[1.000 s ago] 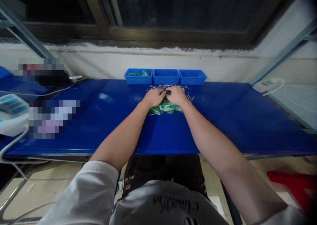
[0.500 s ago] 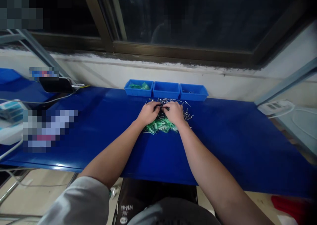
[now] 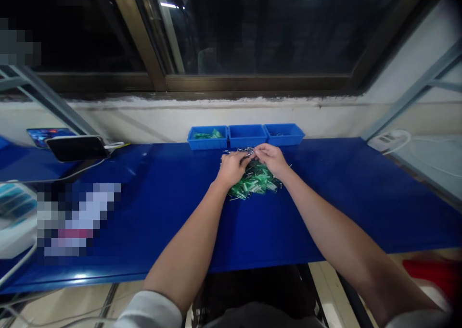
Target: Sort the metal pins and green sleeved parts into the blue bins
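A heap of small green plastic pieces [image 3: 258, 180] mixed with thin silvery metal pins [image 3: 245, 151] lies on the blue tabletop [image 3: 162, 212]. My left hand [image 3: 231, 169] rests over the left side of the heap, its fingers curled and closed. Above the right side, my right hand [image 3: 274, 161] has thumb and fingertips pinched together close to the left fingers. What either hand holds is too small and partly hidden to make out.
Three blue bins stand behind the heap: the left bin [image 3: 208, 144] with green pieces, the middle bin [image 3: 247, 138], and the right bin [image 3: 284, 138] with a few small items. A phone [image 3: 76, 148] leans at the left. A power strip [image 3: 386, 139] sits far right.
The camera view has shifted, so the table and bins appear slightly lower. My right hand has turned and lifted a little, its fingertips now pinched; my left hand stays at the heap.
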Action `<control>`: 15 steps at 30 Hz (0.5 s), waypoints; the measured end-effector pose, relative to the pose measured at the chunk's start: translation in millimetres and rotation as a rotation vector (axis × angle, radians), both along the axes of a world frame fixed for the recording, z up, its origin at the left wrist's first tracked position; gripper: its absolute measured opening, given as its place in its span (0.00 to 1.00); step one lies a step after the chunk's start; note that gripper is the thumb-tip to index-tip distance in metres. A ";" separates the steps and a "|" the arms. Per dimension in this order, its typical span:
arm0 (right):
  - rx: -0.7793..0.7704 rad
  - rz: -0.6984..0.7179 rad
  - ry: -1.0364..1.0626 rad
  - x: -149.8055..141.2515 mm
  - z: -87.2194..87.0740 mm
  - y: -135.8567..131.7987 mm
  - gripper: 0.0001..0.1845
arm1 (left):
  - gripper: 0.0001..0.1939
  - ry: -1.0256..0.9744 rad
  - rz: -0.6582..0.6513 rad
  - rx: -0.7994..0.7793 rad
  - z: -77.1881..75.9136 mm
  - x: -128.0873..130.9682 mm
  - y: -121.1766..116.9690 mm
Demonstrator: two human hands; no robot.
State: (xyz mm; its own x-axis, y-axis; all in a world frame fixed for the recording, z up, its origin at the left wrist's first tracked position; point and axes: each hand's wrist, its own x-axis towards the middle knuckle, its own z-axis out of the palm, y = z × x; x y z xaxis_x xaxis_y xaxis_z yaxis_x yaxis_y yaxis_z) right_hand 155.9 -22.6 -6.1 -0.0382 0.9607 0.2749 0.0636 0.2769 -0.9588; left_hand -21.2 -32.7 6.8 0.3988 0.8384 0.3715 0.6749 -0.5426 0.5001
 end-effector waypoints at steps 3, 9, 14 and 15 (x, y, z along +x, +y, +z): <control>0.026 -0.038 -0.063 -0.1 1.7 -1.7 0.20 | 0.15 0.075 -0.002 -0.008 0.8 0.4 2.5; 0.194 -0.139 -0.236 -2.6 3.3 -9.4 0.18 | 0.18 0.182 0.056 -0.007 10.1 -1.0 6.1; 0.242 -0.138 -0.358 -7.9 7.7 -15.3 0.18 | 0.18 0.181 0.081 -0.021 16.5 -4.9 4.5; 0.247 -0.146 -0.385 -7.3 8.6 -15.1 0.18 | 0.17 0.176 0.086 -0.019 16.6 -5.5 4.0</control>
State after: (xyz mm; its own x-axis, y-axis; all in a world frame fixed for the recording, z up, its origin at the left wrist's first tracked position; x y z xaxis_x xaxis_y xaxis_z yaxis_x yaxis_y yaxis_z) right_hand 148.6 -37.8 2.4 -0.0513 0.8715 0.4877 0.4565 0.4548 -0.7647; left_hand -26.7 -28.8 23.4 0.3824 0.8786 0.2861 0.7963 -0.4704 0.3803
